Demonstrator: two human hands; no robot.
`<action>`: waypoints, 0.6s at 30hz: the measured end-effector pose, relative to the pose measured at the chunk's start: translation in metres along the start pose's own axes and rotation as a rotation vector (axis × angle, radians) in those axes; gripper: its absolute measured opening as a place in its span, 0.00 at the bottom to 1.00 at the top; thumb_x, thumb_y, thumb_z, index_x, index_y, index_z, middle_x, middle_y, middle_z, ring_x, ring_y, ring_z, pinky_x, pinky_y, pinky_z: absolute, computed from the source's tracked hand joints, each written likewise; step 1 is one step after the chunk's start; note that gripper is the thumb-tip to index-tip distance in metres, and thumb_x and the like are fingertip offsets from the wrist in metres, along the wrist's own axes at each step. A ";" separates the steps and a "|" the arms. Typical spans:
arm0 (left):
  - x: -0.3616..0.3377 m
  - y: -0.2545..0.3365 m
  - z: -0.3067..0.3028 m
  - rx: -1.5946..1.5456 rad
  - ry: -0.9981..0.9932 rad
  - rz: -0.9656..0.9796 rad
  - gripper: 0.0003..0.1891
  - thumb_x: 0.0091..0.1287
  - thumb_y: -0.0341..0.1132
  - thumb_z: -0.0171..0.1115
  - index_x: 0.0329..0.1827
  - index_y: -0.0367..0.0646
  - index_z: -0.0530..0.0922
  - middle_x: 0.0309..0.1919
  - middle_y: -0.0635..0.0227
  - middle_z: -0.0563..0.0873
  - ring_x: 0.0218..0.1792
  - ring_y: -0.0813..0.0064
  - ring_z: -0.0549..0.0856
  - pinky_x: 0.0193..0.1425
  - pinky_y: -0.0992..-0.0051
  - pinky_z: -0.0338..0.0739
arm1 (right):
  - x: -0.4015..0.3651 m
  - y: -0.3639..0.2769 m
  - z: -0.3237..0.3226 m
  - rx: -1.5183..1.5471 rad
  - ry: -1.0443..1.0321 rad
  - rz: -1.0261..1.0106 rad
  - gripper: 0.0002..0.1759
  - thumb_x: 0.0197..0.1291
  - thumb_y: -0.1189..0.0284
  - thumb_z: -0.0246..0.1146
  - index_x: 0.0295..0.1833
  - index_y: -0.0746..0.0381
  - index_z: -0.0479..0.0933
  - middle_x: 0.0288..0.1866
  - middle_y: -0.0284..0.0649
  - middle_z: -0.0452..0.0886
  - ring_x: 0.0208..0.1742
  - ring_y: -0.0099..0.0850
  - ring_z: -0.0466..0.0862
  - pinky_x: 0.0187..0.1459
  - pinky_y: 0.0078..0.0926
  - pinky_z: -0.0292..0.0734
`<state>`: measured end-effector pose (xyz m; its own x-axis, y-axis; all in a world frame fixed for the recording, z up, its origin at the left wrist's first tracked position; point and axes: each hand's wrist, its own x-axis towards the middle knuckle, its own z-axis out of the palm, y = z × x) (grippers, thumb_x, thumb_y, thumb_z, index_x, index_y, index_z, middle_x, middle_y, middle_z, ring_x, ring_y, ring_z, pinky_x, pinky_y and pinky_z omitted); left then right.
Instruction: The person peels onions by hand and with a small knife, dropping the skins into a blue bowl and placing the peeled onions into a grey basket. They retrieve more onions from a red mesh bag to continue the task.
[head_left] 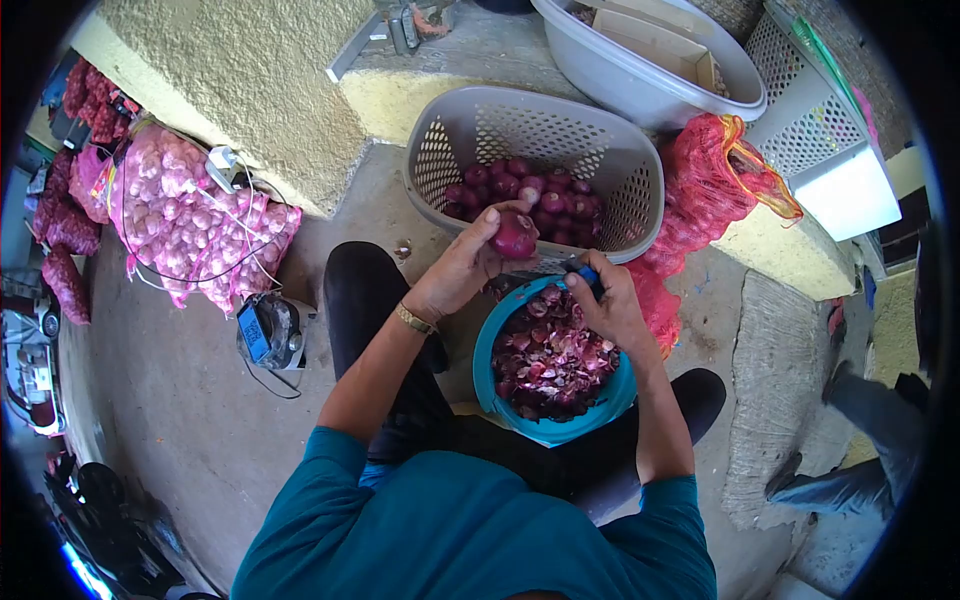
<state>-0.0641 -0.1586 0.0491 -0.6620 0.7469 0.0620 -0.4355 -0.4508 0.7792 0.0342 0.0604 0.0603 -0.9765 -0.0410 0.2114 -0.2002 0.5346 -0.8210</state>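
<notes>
My left hand (462,268) is closed around a red onion (515,236), above the front rim of a grey perforated basket (425,190). Several more red onions (565,212) lie in that basket. In my right hand (612,308) is a small knife (588,274) with a blue and dark handle; its blade is hard to make out. The knife hand is above the right side of a turquoise bucket (484,365) between my legs. Purple and pale onion skins (560,365) fill much of the bucket.
A red mesh sack (700,190) leans right of the basket. Behind stands a large grey tub (640,70) holding a cardboard box. To the left are a mesh sack of pale bulbs (175,220) and a device with a blue screen (255,332). A person's legs (870,440) show at right.
</notes>
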 end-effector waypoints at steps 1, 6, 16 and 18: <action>-0.001 -0.008 0.001 0.017 0.018 0.011 0.29 0.80 0.55 0.41 0.73 0.42 0.63 0.60 0.63 0.77 0.62 0.70 0.79 0.70 0.58 0.73 | 0.001 -0.002 0.004 0.002 0.001 0.003 0.11 0.65 0.68 0.68 0.43 0.64 0.77 0.27 0.43 0.78 0.27 0.33 0.80 0.31 0.32 0.74; -0.011 -0.036 0.006 0.044 0.075 -0.024 0.29 0.80 0.55 0.41 0.72 0.42 0.64 0.61 0.66 0.76 0.64 0.72 0.76 0.72 0.63 0.70 | 0.011 -0.017 0.014 -0.163 0.069 -0.073 0.21 0.57 0.60 0.74 0.50 0.63 0.81 0.27 0.43 0.80 0.25 0.37 0.81 0.31 0.32 0.76; -0.012 -0.037 0.003 0.151 0.062 -0.067 0.30 0.79 0.58 0.43 0.73 0.46 0.63 0.62 0.67 0.75 0.65 0.75 0.74 0.71 0.67 0.69 | 0.015 -0.004 0.027 -0.186 0.108 -0.137 0.28 0.54 0.51 0.74 0.50 0.63 0.81 0.29 0.46 0.83 0.29 0.44 0.85 0.31 0.39 0.78; -0.014 -0.037 0.003 0.157 0.065 -0.070 0.30 0.79 0.58 0.44 0.73 0.46 0.64 0.62 0.67 0.74 0.65 0.75 0.74 0.71 0.66 0.68 | 0.013 -0.001 0.026 -0.252 0.034 -0.098 0.26 0.57 0.52 0.72 0.48 0.63 0.82 0.28 0.47 0.83 0.30 0.47 0.85 0.32 0.41 0.78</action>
<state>-0.0371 -0.1508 0.0215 -0.6735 0.7385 -0.0325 -0.3851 -0.3130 0.8682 0.0194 0.0376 0.0499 -0.9494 -0.0765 0.3047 -0.2633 0.7227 -0.6390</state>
